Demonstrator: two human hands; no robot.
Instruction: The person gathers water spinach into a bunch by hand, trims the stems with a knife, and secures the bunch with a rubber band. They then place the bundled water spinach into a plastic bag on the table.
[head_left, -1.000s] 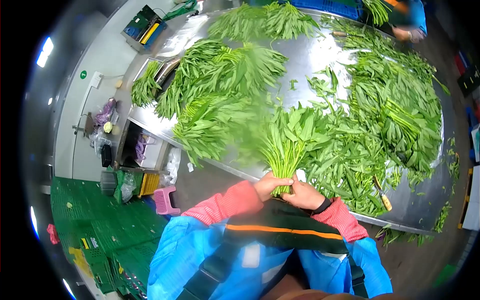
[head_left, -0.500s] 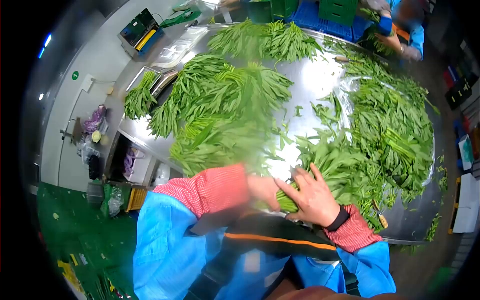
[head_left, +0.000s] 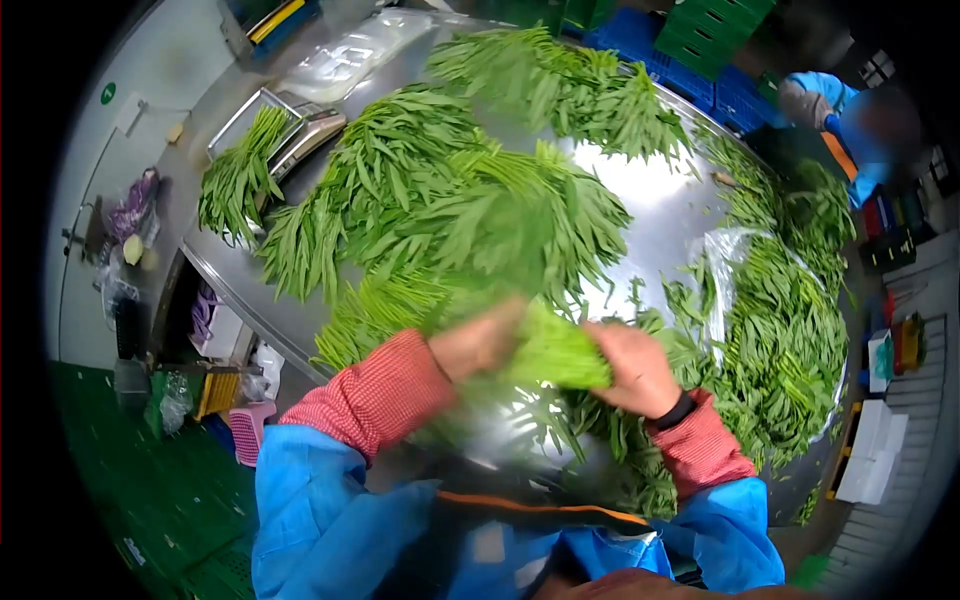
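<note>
R hand (head_left: pixel 640 370) is closed on 1 end of a bunch of green stems (head_left: pixel 565 350), held over the near side of the steel table (head_left: pixel 655 185). L hand (head_left: pixel 480 340) is at the bunch's other side, but blurred; can't tell if it's gripping or just touching. Bunch is blurred too (motion, prob.), so no telling how even the stems are.

Progress, as far as visible: approx. half & half, my guess. Sorted side: several neat bunches (head_left: pixel 510 210) lie w/ stems grouped on the person's L & across the middle, plus 1 bunch (head_left: pixel 240 175) on the scale (head_left: pixel 310 135). Unsorted side: big loose heap (head_left: pixel 785 340) on the R, next to crumpled plastic film (head_left: pixel 722 260), looks like plenty left. 1 other person (head_left: pixel 825 95) is beyond the table's far R side.
</note>
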